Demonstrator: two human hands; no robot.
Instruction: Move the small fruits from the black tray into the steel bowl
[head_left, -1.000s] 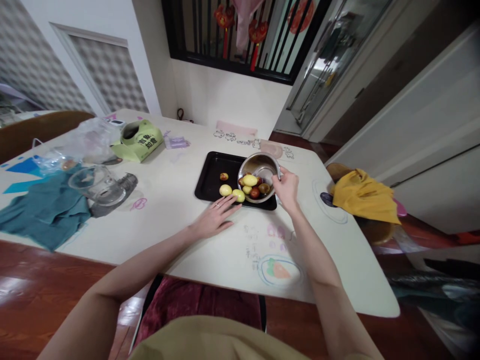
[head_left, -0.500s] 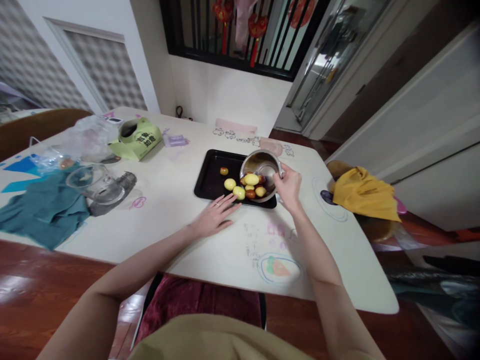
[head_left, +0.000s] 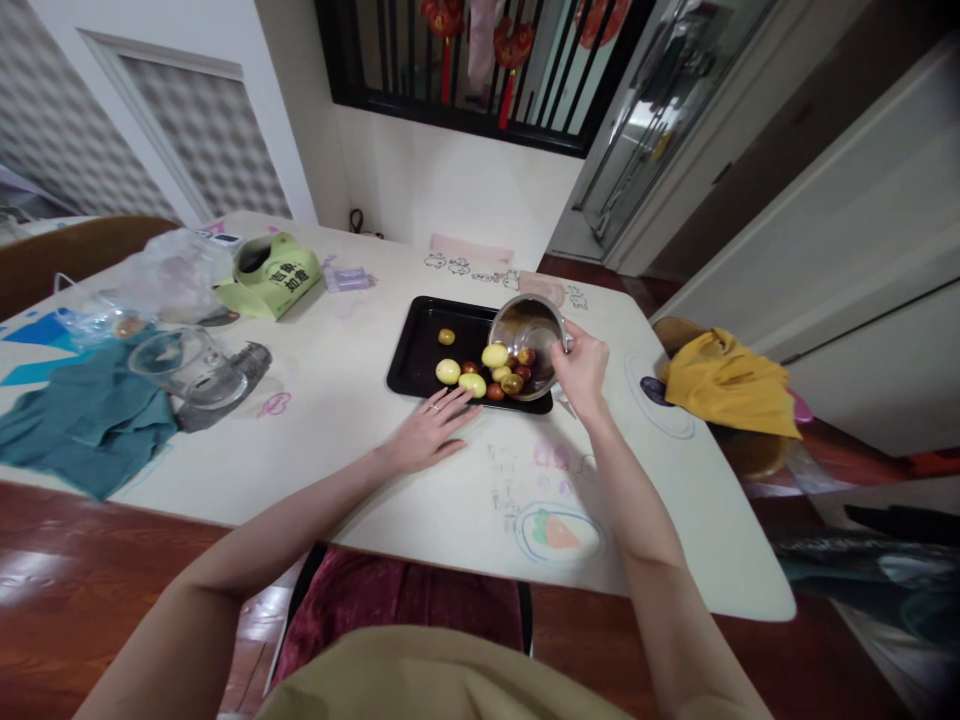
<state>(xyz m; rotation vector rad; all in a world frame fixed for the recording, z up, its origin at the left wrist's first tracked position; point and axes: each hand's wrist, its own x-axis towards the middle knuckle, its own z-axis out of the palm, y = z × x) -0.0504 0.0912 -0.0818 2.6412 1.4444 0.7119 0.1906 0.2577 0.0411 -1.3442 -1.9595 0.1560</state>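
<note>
My right hand [head_left: 582, 370] is closed on the rim of a shiny metal bowl [head_left: 541, 322], which is tipped on its side over the right half of a black baking tray [head_left: 417, 345]. Small yellow and reddish-brown round fruits spill from its mouth, several of them at the lip. A yellow fruit [head_left: 448, 372] and a greenish-yellow fruit [head_left: 472, 385] rest on the tray, and a small brownish fruit [head_left: 446, 337] lies farther back. My left hand [head_left: 429, 432], with a ring, lies with fingers spread at the tray's front edge, fingertips beside the greenish-yellow fruit.
On the left of the white table [head_left: 337, 400] are a glass pitcher [head_left: 187, 368], a teal cloth [head_left: 90, 415], a plastic bag [head_left: 176, 275] and a light green box [head_left: 279, 275]. A yellow cloth [head_left: 727, 385] hangs over a chair at right.
The bowl has shifted slightly right with my right hand. More fruits have rolled out onto the tray, and the two nearest yellow ones have moved left. My left hand stays put.
</note>
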